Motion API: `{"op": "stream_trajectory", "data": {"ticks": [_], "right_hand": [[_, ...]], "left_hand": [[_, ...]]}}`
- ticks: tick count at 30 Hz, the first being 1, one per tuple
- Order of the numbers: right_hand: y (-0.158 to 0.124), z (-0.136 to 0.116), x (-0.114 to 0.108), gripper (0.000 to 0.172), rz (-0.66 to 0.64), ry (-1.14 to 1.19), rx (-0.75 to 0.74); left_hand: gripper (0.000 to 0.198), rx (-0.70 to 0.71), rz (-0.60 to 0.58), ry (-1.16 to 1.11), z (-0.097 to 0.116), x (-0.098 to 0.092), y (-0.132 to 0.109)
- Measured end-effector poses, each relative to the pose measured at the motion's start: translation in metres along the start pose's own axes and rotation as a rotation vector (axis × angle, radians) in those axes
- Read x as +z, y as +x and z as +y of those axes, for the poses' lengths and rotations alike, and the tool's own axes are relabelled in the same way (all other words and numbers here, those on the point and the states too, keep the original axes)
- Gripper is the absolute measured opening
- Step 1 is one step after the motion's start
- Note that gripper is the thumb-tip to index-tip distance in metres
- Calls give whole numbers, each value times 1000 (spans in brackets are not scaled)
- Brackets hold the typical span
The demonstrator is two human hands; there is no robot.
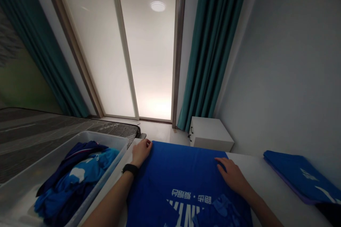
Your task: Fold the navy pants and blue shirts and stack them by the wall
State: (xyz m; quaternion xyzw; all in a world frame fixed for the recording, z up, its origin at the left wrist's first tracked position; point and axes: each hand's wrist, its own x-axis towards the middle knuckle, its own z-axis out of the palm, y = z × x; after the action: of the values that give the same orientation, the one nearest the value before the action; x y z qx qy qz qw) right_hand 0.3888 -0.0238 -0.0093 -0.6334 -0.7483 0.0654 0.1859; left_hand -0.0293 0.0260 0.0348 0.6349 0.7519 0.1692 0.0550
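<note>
A blue garment (176, 177) with white print lies spread flat on a white table (262, 181) in front of me. My left hand (141, 151) rests at its far left corner, fingers curled over the edge; a dark watch sits on that wrist. My right hand (231, 173) lies flat on the cloth near its far right edge, fingers stretched out. Neither hand lifts the cloth.
A clear plastic bin (112, 141) at the left holds several crumpled blue garments (77, 177). A folded blue garment (301, 179) lies at the table's right by the wall. Beyond stand a white cabinet (210, 133), teal curtains, a frosted sliding door and a dark mattress (39, 127).
</note>
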Motion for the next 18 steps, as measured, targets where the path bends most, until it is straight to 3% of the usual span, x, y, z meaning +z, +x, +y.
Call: {"op": "stream_trajectory", "data": {"ticks": [8, 18], "right_hand": [[31, -11, -12, 41, 29, 55, 119], [29, -2, -18, 31, 106, -13, 317]], "left_hand": [[30, -16, -61, 35, -1, 4, 11], [29, 9, -47, 63, -2, 13, 22]]}}
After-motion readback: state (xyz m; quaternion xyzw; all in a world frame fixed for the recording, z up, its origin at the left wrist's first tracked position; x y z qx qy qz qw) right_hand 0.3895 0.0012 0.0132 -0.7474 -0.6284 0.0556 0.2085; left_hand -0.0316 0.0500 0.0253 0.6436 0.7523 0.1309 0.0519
